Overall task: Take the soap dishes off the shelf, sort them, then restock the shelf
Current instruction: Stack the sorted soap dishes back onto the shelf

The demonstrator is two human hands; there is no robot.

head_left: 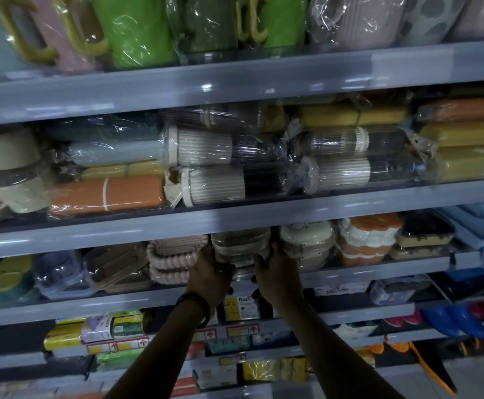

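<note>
Wrapped soap dishes fill the third shelf (350, 276). A stack of beige-and-brown soap dishes (239, 246) stands at its middle. My left hand (210, 272) grips the stack's left side and my right hand (275, 273) grips its right side. Pink beaded soap dishes (174, 256) lie just to the left, touching my left hand. Cream soap dishes (307, 240) sit just to the right. Orange-and-white soap dishes (364, 239) and dark tray-like dishes (425, 234) follow further right. Brown oval dishes (116, 264) and a green dish (4, 276) lie at the left.
The shelf above holds wrapped ribbed tumblers (212, 185) and orange and yellow cases (105, 194). Green and pink jugs (137, 30) stand on the top shelf. Below my arms, lower shelves carry bag rolls (111, 326) and small packets. Blue items (459, 318) lie at the right.
</note>
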